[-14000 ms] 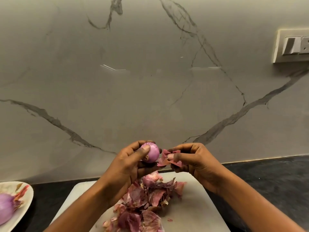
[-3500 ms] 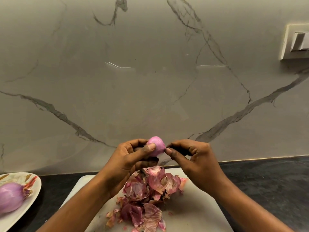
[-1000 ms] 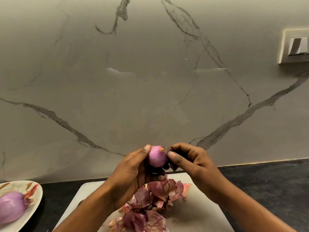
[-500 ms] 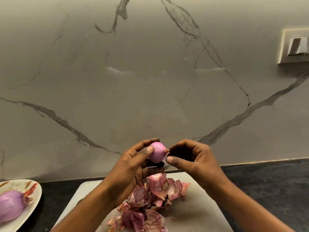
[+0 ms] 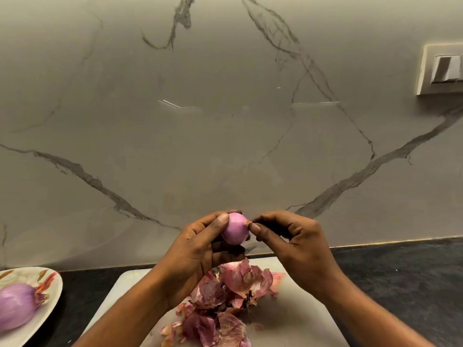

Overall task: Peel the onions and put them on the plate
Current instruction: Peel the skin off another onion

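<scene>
Smooth pink onion [image 5: 235, 231] gripped by left hand [image 5: 193, 254]; right hand [image 5: 295, 244] pinches its papery tip.

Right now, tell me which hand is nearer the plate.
Left. The left hand grips the onion above the board, on the side toward the plate at far left; the right hand pinches the onion's tip, farther right.

The left hand [image 5: 198, 251] is raised, fingers curled round a small peeled pink onion [image 5: 235, 231]; the right hand [image 5: 298, 244] faces it, thumb and forefinger pinching the onion's tip.
</scene>
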A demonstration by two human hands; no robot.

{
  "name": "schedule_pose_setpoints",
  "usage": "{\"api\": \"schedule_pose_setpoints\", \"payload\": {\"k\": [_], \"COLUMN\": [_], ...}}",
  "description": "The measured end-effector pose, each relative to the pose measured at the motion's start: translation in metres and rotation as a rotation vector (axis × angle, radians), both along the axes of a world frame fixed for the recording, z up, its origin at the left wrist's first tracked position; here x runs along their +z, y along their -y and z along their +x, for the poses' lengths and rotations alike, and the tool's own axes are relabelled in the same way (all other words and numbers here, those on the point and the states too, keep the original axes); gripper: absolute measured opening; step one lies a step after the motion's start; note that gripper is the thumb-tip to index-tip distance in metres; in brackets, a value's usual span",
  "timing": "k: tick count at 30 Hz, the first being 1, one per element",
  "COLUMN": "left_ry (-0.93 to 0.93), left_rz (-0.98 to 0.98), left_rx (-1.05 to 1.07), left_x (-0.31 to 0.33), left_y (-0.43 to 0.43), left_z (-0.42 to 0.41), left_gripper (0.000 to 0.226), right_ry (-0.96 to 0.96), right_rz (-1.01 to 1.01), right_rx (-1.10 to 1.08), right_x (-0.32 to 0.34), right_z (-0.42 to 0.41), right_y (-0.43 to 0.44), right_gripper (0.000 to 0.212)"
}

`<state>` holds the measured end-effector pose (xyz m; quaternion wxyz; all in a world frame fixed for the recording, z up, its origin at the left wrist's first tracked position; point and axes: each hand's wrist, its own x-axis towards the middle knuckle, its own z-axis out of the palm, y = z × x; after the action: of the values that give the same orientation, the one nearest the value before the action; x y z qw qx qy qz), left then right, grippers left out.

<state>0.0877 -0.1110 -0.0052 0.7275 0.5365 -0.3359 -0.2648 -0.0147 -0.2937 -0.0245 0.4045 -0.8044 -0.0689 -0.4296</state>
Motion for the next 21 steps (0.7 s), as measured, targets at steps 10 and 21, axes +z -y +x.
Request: {"api": "schedule_pose_setpoints", "payload": {"k": [10, 21], "left_ry": [-0.025, -0.016], "left_rz": [0.1, -0.019], "left_rx": [0.021, 0.021], "left_x": [-0.0007, 0.0009], "left_y": [-0.0007, -0.0013], "left_z": [0.0008, 0.0032], "left_gripper": [0.053, 0.039], "right_ry": [-0.01, -0.048], "right_rz": [-0.078, 0.087], "right_rx": [-0.015, 0.065], "right_x": [-0.0015, -0.0043], "right_z": [0.0031, 0.0012], "right_y": [-0.001, 0.0051], "right_gripper": [0.01, 0.015]}}
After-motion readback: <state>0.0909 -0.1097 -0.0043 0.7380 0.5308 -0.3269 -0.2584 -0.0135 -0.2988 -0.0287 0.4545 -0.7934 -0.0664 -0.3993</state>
